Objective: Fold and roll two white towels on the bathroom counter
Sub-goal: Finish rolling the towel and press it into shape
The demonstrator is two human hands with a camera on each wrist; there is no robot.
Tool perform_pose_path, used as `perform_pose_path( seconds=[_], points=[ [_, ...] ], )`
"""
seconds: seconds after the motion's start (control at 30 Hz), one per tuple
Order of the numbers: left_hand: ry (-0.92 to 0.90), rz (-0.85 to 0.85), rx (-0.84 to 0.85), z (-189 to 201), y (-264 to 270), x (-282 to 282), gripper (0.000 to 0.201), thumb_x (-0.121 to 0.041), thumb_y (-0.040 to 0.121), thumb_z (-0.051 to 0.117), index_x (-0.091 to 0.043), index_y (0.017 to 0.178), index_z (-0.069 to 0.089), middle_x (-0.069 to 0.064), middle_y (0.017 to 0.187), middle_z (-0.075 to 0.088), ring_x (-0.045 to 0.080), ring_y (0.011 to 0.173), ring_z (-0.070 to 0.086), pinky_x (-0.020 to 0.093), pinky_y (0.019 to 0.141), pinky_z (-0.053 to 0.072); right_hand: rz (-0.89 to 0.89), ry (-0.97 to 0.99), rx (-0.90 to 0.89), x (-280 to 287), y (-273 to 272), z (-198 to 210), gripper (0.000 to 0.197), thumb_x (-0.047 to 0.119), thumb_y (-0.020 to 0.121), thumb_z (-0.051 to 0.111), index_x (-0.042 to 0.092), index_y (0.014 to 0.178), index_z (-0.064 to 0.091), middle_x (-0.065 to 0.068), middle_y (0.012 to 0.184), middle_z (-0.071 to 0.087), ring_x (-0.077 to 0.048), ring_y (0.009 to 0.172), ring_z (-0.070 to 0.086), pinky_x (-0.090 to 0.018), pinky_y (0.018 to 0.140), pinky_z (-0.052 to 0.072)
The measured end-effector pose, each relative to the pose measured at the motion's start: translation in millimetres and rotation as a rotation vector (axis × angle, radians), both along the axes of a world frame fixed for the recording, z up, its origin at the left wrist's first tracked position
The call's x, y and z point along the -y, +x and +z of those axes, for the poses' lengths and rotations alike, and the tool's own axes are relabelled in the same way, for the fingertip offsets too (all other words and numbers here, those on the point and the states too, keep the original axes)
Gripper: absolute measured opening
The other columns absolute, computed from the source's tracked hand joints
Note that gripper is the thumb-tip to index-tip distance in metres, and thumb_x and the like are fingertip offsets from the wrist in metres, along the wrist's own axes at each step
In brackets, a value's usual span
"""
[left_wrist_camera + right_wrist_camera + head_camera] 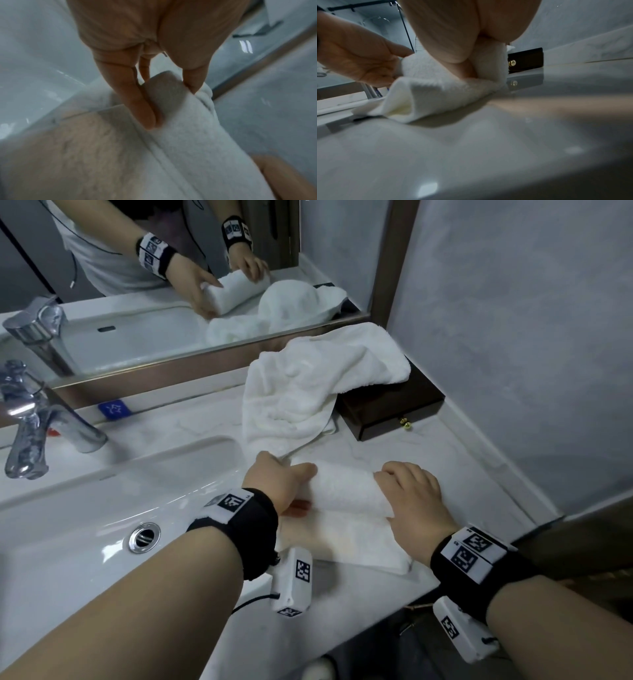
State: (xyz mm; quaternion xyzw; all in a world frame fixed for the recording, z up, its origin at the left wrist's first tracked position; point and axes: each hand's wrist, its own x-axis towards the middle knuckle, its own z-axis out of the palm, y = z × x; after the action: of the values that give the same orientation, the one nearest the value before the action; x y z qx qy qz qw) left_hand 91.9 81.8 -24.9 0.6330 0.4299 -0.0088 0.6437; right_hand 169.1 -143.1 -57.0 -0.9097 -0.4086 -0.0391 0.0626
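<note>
A white terry towel, partly rolled [342, 491], lies on the pale marble tabletop [472, 474] just right of the white ceramic basin [102, 501]. Its rolled part is a short cylinder whose long axis runs left to right across the tabletop, parallel to the front edge; the unrolled flat part [346, 546] extends from the roll toward the person.

The left hand [274, 484] grips the roll's left end: in the left wrist view its fingers [137, 102] lie together along one side and the thumb presses the other, clamped on the towel's end. The right hand [411, 494] covers the roll's right end, its fingers [453, 44] curled over and tucked into the terry cloth.

Behind the roll, a second white towel, loose and crumpled [308, 392], lies on the tabletop, with its far part draped over the top of a dark brown wooden box [394, 409] standing in the corner by the grey wall. The box has a small brass knob [406, 422] on its front and is shut; its contents cannot be seen.

A chrome tap [37, 419] stands behind the basin, which holds a chrome drain [144, 537].
</note>
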Motion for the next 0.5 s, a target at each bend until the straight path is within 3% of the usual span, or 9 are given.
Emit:
perform_pose_path(
  seconds=[0.1,0.17,0.23,0.33,0.5],
  points=[
    [0.114,-0.132,0.035,-1,0,2,0.031,-0.031,0.083,0.068,-0.027,0.109,0.053,0.013,0.091,0.062,0.032,0.049,0.068,0.046,0.052,0.06,-0.006,0.046,0.006,-1,3,-2,0.07,0.002,0.053,0.078,0.021,0.115,0.051,0.002,0.119,0.046,-0.022,0.112,0.042,-0.029,0.103,0.024],
    [0.121,-0.181,0.059,-3,-1,2,0.022,-0.027,0.088,0.063,-0.032,0.109,0.059,0.007,0.091,0.061,0.027,0.045,0.065,0.044,0.052,0.061,-0.088,0.041,-0.038,0,4,-1,0.07,0.007,0.061,0.076,0.032,0.12,0.047,0.008,0.124,0.04,-0.02,0.117,0.038,-0.032,0.103,0.026],
    [0.128,-0.219,0.076,-2,-3,-1,0.017,-0.026,0.089,0.061,-0.032,0.104,0.063,0.008,0.092,0.062,0.025,0.045,0.064,0.045,0.053,0.061,-0.235,0.04,-0.114,-1,7,2,0.069,0.02,0.069,0.075,0.047,0.121,0.039,0.013,0.129,0.033,-0.018,0.118,0.029,-0.037,0.1,0.027],
    [0.108,-0.265,0.084,2,-5,-7,0.012,-0.025,0.088,0.062,-0.033,0.097,0.063,0.012,0.096,0.062,0.025,0.047,0.066,0.042,0.053,0.06,-0.418,0.035,-0.238,3,11,6,0.07,0.034,0.07,0.075,0.055,0.121,0.032,0.011,0.133,0.034,-0.022,0.113,0.031,-0.039,0.092,0.029],
    [0.186,-0.387,0.027,8,-2,-11,0.015,-0.025,0.091,0.059,-0.028,0.102,0.051,0.015,0.096,0.057,0.023,0.044,0.063,0.043,0.055,0.061,-0.423,0.043,-0.393,9,16,10,0.076,0.034,0.072,0.074,0.056,0.129,0.028,0.007,0.128,0.042,-0.024,0.112,0.04,-0.041,0.093,0.033]
  ],
)
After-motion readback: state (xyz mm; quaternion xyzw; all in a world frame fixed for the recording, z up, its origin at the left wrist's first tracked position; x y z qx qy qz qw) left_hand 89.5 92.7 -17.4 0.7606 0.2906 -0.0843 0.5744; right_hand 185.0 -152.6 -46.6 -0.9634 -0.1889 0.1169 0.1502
